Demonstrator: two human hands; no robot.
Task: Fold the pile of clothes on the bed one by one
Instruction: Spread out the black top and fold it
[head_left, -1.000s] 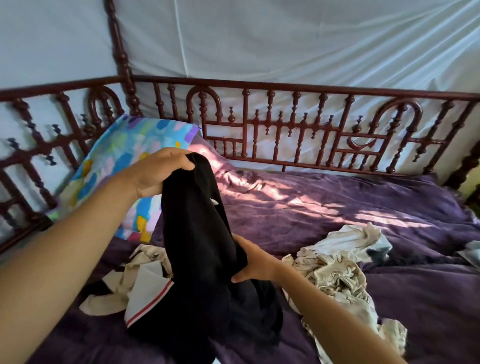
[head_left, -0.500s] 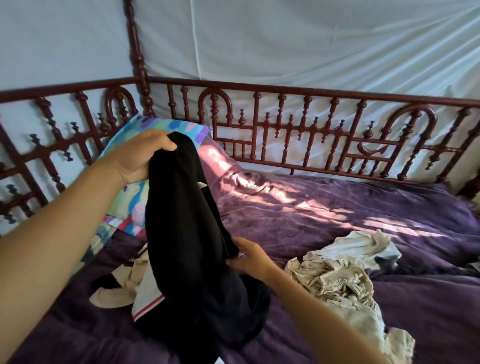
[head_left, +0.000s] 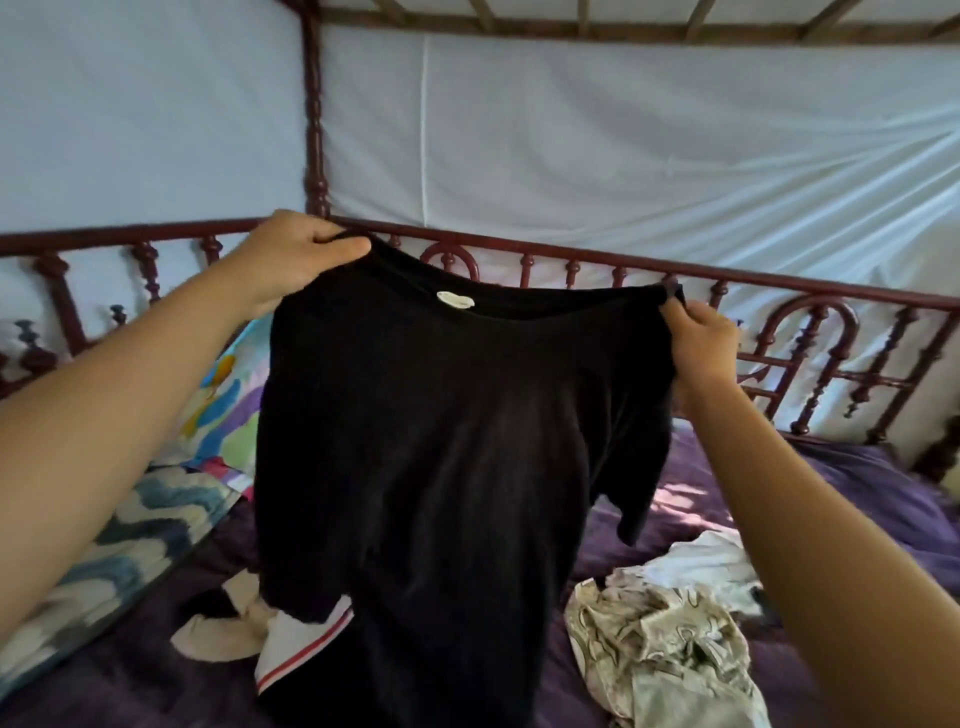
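Note:
A black T-shirt (head_left: 441, 447) hangs spread out in front of me, its neckline and white label at the top. My left hand (head_left: 296, 254) pinches its left shoulder, and my right hand (head_left: 701, 343) pinches its right shoulder. The shirt's hem reaches down to the purple bedcover (head_left: 857, 499) and hides part of the pile. A cream and white garment with a red stripe (head_left: 291, 644) lies under the shirt at lower left. A crumpled patterned beige garment (head_left: 660, 644) and a white one (head_left: 711, 561) lie at lower right.
A dark red wooden rail (head_left: 571, 254) runs along the far side and left end of the bed, with white cloth (head_left: 597, 145) behind it. A colourful pillow (head_left: 223, 415) and a blue wavy-patterned one (head_left: 114, 561) lie at the left.
Both hands have lifted the black shirt and spread it wide by the shoulders. My right hand moved from the bunched middle up to the right shoulder. The view has tilted upward.

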